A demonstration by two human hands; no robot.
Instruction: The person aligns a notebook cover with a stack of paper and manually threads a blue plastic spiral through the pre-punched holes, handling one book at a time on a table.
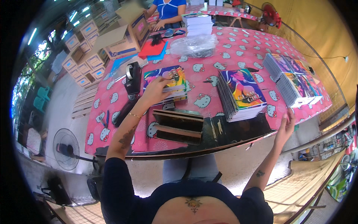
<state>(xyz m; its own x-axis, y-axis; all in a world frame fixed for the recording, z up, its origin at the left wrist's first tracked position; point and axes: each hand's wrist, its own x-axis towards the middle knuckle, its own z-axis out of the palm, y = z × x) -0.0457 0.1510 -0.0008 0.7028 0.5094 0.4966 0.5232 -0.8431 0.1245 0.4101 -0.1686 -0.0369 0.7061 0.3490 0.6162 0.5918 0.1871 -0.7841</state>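
My left hand [156, 90] is at the front left of a short stack of colorful notebooks [174, 76], its fingers curled over the top notebook's edge. The covers show a rainbow-toned figure, and white page edges face me. My right hand [286, 125] is at the table's right front edge, fingers apart and holding nothing. Just beyond it stand thick stacks of spiral-bound notebooks [297, 91]. Between my hands is another spiral-bound stack [242, 91] with a purple and orange cover. A dark, slotted wooden block [178, 126] lies nearest me.
A black stapler-like tool [132, 78] stands left of the left stack. Farther back are clear plastic wrap [194, 45], red sheets [153, 49], a white paper stack [198, 25] and an open carton [123, 39]. A person in blue [168, 11] stands across the pink patterned table [231, 44].
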